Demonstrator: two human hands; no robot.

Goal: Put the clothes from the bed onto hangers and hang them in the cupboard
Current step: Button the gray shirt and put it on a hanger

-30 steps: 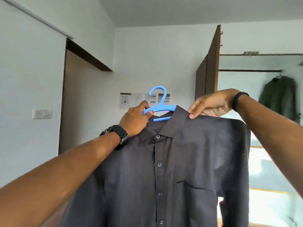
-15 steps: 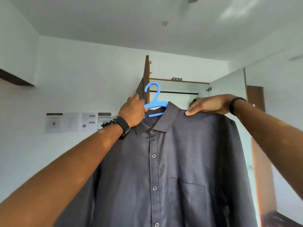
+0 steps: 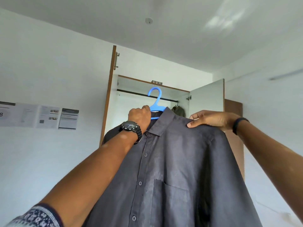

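The room is bright with soft, even daylight, and a mottled patch of reflected light (image 3: 224,18) lies on the ceiling (image 3: 164,38) at upper right. The dark shirt (image 3: 180,169) shows a faint sheen on its front and deeper shade in the folds near the lower right. Wide-angle distortion bows the wall lines toward the edges, the patterned sleeve (image 3: 37,217) at the lower left corner is soft, and the papers on the wall (image 3: 49,117) are too blurred to read.

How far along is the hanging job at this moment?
Done: a green garment already hangs on the cupboard rail. In hand: the grey shirt sits on the blue hanger, gripped by the left hand, right hand holding its shoulder. Left: hooking it on; bed unseen.
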